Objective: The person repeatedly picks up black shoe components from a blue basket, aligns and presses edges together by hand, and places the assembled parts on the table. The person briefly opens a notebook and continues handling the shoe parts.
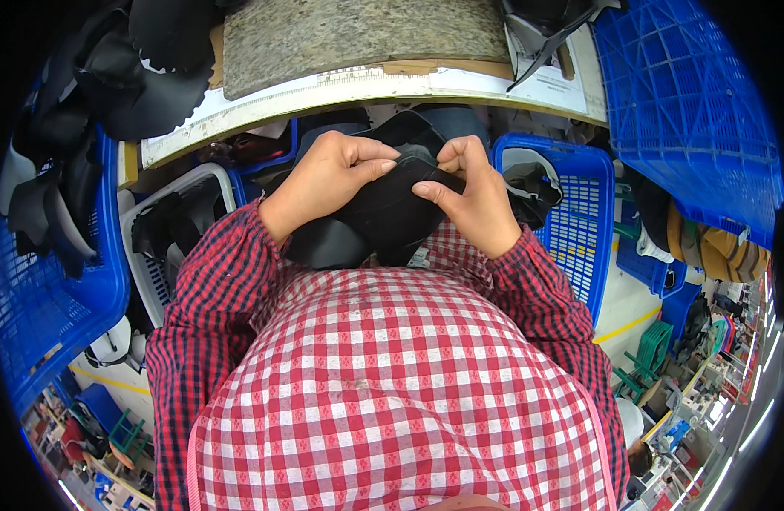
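A black leather piece (383,213) hangs in front of my chest, below the workbench edge. My left hand (328,175) grips its upper left part, thumb pressed on the top edge. My right hand (473,192) pinches its upper right edge between thumb and fingers. Both hands meet at the top of the piece, almost touching. The lower part of the leather drops against my red checked shirt.
A workbench (366,85) with a stone slab (358,34) stands ahead. Blue baskets sit at the left (43,289), right (579,213) and upper right (690,102). A white basket (153,213) holds dark pieces. Black leather cuts (128,77) pile at upper left.
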Demonstrator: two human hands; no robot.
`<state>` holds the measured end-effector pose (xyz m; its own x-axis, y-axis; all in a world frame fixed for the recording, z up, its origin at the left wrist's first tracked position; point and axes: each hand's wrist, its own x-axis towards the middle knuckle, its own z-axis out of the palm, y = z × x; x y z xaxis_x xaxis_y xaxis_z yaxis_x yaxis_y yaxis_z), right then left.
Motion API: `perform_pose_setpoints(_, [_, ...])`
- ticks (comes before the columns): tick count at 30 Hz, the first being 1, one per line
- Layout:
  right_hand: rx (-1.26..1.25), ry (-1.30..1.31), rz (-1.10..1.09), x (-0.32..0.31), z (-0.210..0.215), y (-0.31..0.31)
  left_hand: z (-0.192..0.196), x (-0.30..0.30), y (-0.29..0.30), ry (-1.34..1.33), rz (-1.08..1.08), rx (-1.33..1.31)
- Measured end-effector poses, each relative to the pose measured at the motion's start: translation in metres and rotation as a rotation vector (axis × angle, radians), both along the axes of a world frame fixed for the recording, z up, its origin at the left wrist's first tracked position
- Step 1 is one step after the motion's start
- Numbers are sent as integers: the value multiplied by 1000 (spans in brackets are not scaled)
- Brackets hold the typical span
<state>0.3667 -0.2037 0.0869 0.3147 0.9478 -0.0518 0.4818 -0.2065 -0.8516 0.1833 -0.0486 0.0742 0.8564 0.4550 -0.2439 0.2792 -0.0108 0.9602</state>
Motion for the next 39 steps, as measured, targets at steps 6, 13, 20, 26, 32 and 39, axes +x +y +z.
perform_pose_setpoints(6, [-15, 5, 19, 2, 1, -1, 5, 0, 0, 4, -47, 171])
perform_pose_setpoints(13, [-12, -14, 51, 3, 2, -1, 10, 2, -1, 0, -73, 249])
perform_pose_setpoints(20, [24, -9, 116, 8, 0, 0, 7, -2, 3, -29, -116, 118])
perform_pose_setpoints(26, [-31, 93, 103, 10, 2, 3, 5, 3, 15, -33, -287, -226])
perform_pose_setpoints(32, [-45, 67, 87, 5, -2, 0, -3, 5, -6, 161, -213, 108])
perform_pose_setpoints(39, [-151, 313, 192, 31, -14, 5, -10, -11, -13, 1, -38, -151])
